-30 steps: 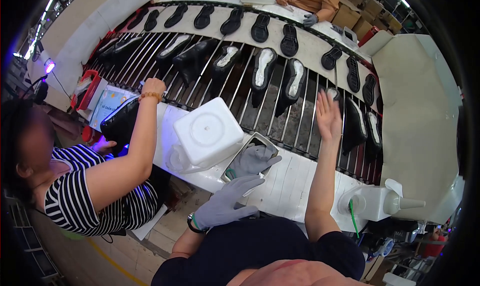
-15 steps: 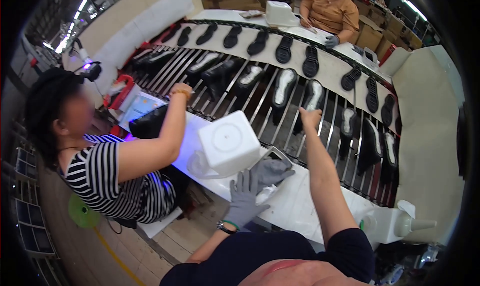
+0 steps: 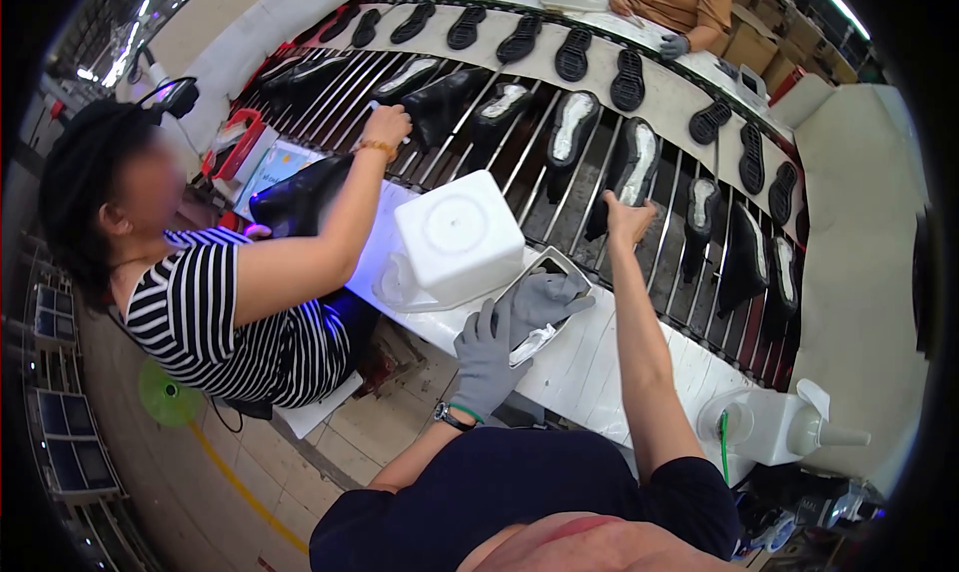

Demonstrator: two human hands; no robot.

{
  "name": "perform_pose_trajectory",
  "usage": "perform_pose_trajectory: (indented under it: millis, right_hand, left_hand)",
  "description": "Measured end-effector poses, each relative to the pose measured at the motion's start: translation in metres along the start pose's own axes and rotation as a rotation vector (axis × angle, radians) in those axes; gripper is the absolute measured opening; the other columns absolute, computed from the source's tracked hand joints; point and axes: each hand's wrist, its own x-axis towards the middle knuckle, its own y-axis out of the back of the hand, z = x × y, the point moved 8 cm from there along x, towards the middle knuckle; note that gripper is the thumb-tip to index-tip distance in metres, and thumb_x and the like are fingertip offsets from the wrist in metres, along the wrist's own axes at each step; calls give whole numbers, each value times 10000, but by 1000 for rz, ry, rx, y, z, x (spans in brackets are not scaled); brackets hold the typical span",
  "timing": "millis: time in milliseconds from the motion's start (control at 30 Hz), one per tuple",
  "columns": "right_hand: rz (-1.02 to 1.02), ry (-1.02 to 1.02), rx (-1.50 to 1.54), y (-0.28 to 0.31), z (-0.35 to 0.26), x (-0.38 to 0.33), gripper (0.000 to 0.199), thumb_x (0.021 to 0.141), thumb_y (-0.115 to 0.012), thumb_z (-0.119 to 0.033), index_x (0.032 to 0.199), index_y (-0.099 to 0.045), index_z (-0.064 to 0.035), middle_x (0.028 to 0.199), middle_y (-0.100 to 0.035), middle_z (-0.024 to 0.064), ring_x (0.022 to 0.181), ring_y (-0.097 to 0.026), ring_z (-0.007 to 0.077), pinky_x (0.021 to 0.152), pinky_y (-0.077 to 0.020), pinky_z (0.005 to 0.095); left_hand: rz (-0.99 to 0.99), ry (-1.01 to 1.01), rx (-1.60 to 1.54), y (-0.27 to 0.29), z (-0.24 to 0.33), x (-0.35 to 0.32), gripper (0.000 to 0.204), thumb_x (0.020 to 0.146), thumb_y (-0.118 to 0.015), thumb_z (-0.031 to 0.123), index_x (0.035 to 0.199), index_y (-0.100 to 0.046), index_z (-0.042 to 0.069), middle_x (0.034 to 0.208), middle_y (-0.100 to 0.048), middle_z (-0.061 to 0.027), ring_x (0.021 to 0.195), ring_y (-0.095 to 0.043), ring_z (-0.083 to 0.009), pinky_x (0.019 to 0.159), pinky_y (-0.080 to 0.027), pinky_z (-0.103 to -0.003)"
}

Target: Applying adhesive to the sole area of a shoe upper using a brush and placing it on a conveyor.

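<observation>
My left hand [image 3: 487, 357], in a grey glove, grips the near edge of a shallow metal tray [image 3: 571, 269] on the white bench. A grey cloth [image 3: 547, 294] lies crumpled in that tray. My bare right hand [image 3: 629, 220] reaches out over the roller conveyor [image 3: 519, 177]. Its fingers close on the near end of a black shoe with a white insole [image 3: 631, 167]. More black shoes lie on the rollers to either side.
A white square container [image 3: 460, 234] stands left of the tray. A co-worker in a striped shirt [image 3: 220, 317] reaches a hand [image 3: 385, 127] onto the rollers. A white pump bottle [image 3: 779, 427] stands at the right. Black soles [image 3: 574, 54] line the far belt, with another person [image 3: 669, 2] behind them.
My right hand has moved from spread fingers over the rollers onto the shoe's near end. The co-worker's arm has stretched farther across the conveyor. My left hand has stayed at the tray.
</observation>
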Motion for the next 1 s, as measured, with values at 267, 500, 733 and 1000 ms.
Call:
perform_pose_trajectory:
  millis: [267, 500, 733, 1000]
  right_hand:
    - [40, 49, 123, 21, -6, -45, 873, 615, -843, -321, 1269, -434, 86, 1241, -509, 280, 1166, -510, 411, 984, -412, 443]
    - [38, 97, 149, 32, -6, -58, 859, 624, -842, -282, 1266, -413, 94, 1223, -508, 277, 1173, -499, 407, 994, -398, 434]
    - [192, 390, 295, 105, -69, -39, 737, 609, -844, -237, 1199, -524, 67, 1131, -588, 229, 1088, -558, 344, 976, -409, 401]
    - [-402, 265, 822, 219, -101, -36, 569, 761, -735, -67, 1277, -530, 58, 1147, -634, 128, 1050, -604, 180, 978, -430, 283]
  left_hand:
    - [-54, 105, 30, 5, -7, -13, 982, 686, -747, 473, 1452, -316, 34, 1431, -327, -200, 1272, -340, -366, 983, -304, -523]
    - [358, -276, -259, 39, -1, -15, 766, 773, -705, 409, 1362, -444, -7, 1351, -444, -187, 1239, -404, -362, 1027, -342, -471]
    - [274, -511, -766, 59, 87, 140, 750, 953, -535, 306, 1470, -168, -93, 1527, -223, -264, 1422, -237, -335, 1154, -206, -370]
    - [-381, -259, -1947, 5, 153, 218, 506, 863, -710, 277, 1262, -545, 13, 1178, -587, -17, 1081, -520, -120, 994, -386, -273]
